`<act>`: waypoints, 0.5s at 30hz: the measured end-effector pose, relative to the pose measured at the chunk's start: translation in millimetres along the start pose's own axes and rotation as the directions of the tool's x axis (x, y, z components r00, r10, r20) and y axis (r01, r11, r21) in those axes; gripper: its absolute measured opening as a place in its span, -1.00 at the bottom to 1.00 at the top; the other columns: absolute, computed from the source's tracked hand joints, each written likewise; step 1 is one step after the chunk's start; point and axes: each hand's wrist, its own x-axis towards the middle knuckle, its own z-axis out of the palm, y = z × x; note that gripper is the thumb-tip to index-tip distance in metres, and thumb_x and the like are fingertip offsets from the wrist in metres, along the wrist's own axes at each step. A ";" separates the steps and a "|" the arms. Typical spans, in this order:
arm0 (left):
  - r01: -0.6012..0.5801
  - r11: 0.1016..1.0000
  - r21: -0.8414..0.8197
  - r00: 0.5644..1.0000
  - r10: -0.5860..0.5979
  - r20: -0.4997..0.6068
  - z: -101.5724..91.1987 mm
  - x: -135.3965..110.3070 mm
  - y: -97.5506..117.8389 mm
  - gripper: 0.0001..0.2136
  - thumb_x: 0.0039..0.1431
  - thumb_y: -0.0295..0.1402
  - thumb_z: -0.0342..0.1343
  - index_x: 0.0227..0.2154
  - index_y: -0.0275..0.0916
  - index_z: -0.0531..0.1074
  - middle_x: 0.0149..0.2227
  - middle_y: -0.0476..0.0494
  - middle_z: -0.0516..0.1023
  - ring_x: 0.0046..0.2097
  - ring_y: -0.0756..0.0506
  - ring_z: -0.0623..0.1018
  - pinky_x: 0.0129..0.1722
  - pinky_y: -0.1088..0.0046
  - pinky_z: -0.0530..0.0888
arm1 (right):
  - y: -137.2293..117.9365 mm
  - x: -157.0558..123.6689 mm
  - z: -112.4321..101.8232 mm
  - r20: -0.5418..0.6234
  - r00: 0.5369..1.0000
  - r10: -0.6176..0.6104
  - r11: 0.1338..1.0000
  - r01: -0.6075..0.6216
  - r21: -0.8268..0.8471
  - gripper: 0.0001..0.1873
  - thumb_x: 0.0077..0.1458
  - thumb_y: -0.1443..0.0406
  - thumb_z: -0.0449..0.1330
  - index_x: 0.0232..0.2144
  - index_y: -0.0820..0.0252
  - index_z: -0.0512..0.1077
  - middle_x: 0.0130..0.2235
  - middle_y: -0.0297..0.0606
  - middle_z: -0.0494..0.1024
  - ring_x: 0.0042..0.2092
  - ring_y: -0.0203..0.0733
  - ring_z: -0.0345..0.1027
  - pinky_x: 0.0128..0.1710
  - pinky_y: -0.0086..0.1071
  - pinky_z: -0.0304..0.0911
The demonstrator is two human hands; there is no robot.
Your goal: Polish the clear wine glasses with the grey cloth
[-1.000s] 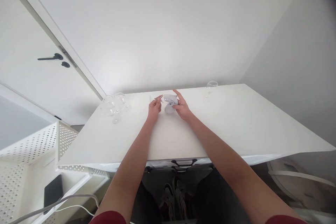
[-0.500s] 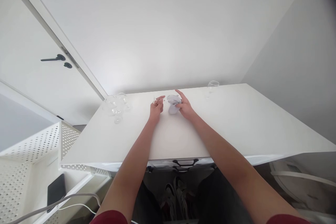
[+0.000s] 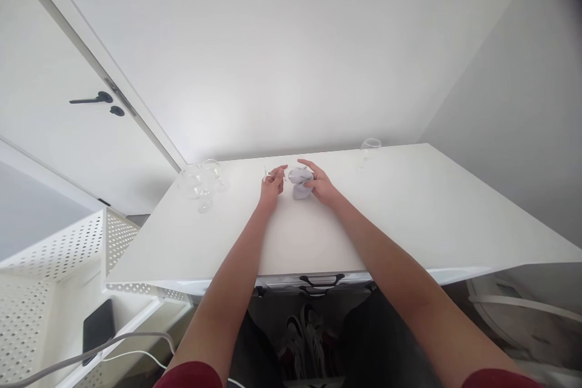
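Note:
Above the white cabinet top, my left hand (image 3: pixel 271 188) is closed around the stem of a clear wine glass (image 3: pixel 291 175), which lies sideways with its foot out to the left. The bowl points right, toward my right hand (image 3: pixel 324 188). That hand grips a pale grey cloth (image 3: pixel 302 190) between thumb and fingers, with the index finger stretched out over the top. The cloth lies against the bowl and part of it hangs down. How much of it is inside the bowl I cannot tell.
Several clear stemmed glasses (image 3: pixel 200 185) stand close together on the left of the white cabinet top (image 3: pixel 309 242). One more glass (image 3: pixel 370 151) stands at the back right. A black tablet-like object (image 3: pixel 99 328) and cables are at lower left. A door (image 3: pixel 50 85) is beyond.
My right index finger has bent inward over the glass and the cloth has shifted slightly around the bowl. My left hand has barely moved.

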 end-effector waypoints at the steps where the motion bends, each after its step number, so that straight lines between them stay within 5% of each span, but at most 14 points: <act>1: 0.005 1.000 -0.002 1.000 -0.005 0.016 0.6 -0.1 0.1 -0.48 0.22 0.10 0.26 0.04 -0.21 0.59 -0.57 0.13 0.08 -0.55 0.07 0.04 -0.58 0.46 0.02 | -0.2 0.4 -0.9 -0.035 0.999 -0.002 1.000 0.003 0.021 -0.03 -0.27 0.40 0.22 0.29 0.00 0.33 -0.30 -0.37 0.56 -0.28 -0.16 0.37 -0.31 -0.34 0.22; 7: -0.006 1.000 0.019 0.977 0.002 0.212 7.7 -8.1 2.1 -0.39 0.30 0.13 0.16 0.22 -0.20 0.50 -0.48 0.04 0.30 -0.53 0.07 0.19 -0.56 0.46 0.13 | 6.4 4.9 -10.4 -0.113 0.990 -0.083 0.995 0.075 -0.071 -0.07 -0.30 0.43 0.18 0.24 -0.04 0.40 -0.19 -0.37 0.57 -0.18 -0.14 0.40 -0.20 -0.31 0.27; 12: -0.008 0.999 0.042 0.992 0.003 0.125 4.1 -6.0 0.6 -0.45 0.35 0.13 0.09 0.13 -0.19 0.57 -0.52 0.05 0.27 -0.55 0.07 0.21 -0.54 0.47 0.19 | 6.3 4.5 -7.6 -0.007 0.999 -0.041 0.990 0.039 -0.136 -0.18 -0.27 0.43 0.19 0.14 -0.04 0.49 -0.09 -0.33 0.59 -0.07 -0.09 0.41 -0.11 -0.26 0.28; 15: -0.004 0.999 0.053 0.997 0.000 0.079 2.1 -3.0 -0.8 -0.48 0.37 0.13 0.04 -0.04 -0.21 0.64 -0.44 -0.05 0.44 -0.56 0.08 0.22 -0.53 0.45 0.23 | 1.7 2.3 -4.6 -0.012 1.000 -0.010 0.999 0.009 -0.044 -0.20 -0.28 0.42 0.20 0.12 -0.01 0.48 -0.13 -0.31 0.59 -0.10 -0.07 0.41 -0.15 -0.27 0.26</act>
